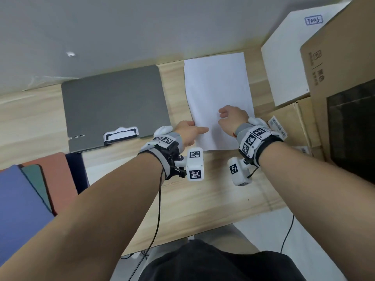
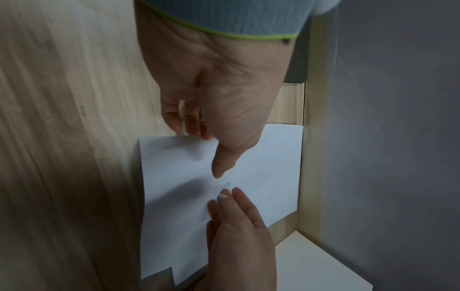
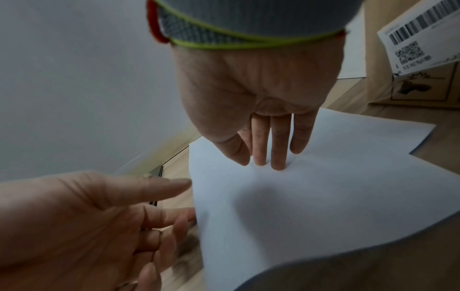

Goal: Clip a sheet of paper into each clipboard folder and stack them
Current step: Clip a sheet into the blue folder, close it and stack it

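Observation:
A stack of white paper (image 1: 217,84) (image 2: 174,196) (image 3: 323,196) lies on the wooden table right of centre. My left hand (image 1: 197,126) (image 2: 206,151) holds the top sheet's left edge, fingers tucked under it and thumb over it. That edge is raised a little. My right hand (image 1: 225,114) (image 3: 268,161) presses straight fingers flat on the paper's near half. A closed grey clipboard folder (image 1: 113,104) lies to the left of the paper, with its metal clip (image 1: 121,134) at the near end.
Several coloured folders, among them blue (image 1: 20,199), green (image 1: 34,179) and red-brown (image 1: 58,175), overlap at the near left. A white box (image 1: 288,63) and cardboard boxes (image 1: 341,78) crowd the right side. A grey wall stands behind the table (image 1: 203,199).

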{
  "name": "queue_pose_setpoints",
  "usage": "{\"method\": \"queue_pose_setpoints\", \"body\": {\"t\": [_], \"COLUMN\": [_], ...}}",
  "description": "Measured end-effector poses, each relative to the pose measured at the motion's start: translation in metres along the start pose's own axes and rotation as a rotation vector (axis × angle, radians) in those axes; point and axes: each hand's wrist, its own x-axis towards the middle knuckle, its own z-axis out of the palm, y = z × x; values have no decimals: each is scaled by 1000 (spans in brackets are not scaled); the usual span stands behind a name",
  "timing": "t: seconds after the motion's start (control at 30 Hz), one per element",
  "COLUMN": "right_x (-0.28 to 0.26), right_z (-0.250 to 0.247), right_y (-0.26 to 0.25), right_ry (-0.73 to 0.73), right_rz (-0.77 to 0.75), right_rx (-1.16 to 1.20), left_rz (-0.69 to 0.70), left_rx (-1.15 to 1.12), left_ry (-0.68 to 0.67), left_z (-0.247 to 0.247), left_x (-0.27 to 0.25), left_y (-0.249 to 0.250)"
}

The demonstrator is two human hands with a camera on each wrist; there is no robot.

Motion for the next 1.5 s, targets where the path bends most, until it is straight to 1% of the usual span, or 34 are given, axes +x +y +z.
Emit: {"method": "queue_pose_setpoints", "body": {"t": [0.13, 0.2, 0.3, 0.37, 0.5, 0.57, 0.63, 0.67, 0.73, 0.8, 0.9, 0.97, 1.0, 1.07, 1.13, 1.17, 1.23, 1.27, 1.33, 1.37, 1.43, 1.5], "right_x": [3, 4, 4, 5, 5, 4, 3, 1, 0, -2, -10, -19, -19, -31, -40, -48, -64, -70, -77, -84, -93, -104], "right_z": [-3, -4, -4, -4, -4, -5, -7, -9, -13, -19, -32, -35, -37, -26, -15, -4, 25, 41, 58, 74, 98, 119], "right_y": [1, 2, 1, 1, 1, 3, 4, 4, 5, 8, 1, -11, -13, -33, -48, -62, -88, -100, -111, -120, -132, -143], "right_ry": [-8, -1, 1, -5, -9, -27, -65, -82, -87, -34, 70, 51, 14, -101, -138, -148, -163, -172, -170, -196, -234, -269], "right_rz": [2, 9, 12, 15, 14, 16, 11, 4, -5, 1, 28, 44, 62, 38, 10, -12, -50, -73, -96, -107, -122, -142], "right_rx": [-6, -2, 10, 15, 8, 11, 31, 39, 70, 162, 388, 499, 548, 570, 586, 611, 630, 619, 575, 548, 506, 478], "left_rz": [76, 142, 223, 263, 342, 330, 288, 274, 273, 290, 269, 240, 224, 211, 204, 211, 231, 232, 222, 210, 152, 27], "left_rx": [-12, 51, 185, 261, 371, 401, 441, 419, 279, 151, 53, -4, -26, -73, -106, -108, -104, -127, -188, -197, -98, -2], "left_ry": [91, 145, 293, 341, 322, 277, 257, 253, 218, 214, 249, 238, 223, 217, 216, 253, 371, 430, 496, 549, 671, 771], "left_z": [4, 7, 8, 9, 10, 10, 7, 5, 0, -10, -37, -62, -70, -96, -112, -125, -153, -168, -185, -200, -231, -262], "left_x": [5, 5, 7, 4, 4, 6, 9, 8, -1, -14, -39, -57, -63, -83, -93, -100, -113, -122, -133, -143, -154, -166], "left_y": [7, 11, 17, 22, 29, 31, 34, 37, 44, 48, 47, 35, 31, 8, -11, -26, -62, -81, -106, -126, -164, -203]}}
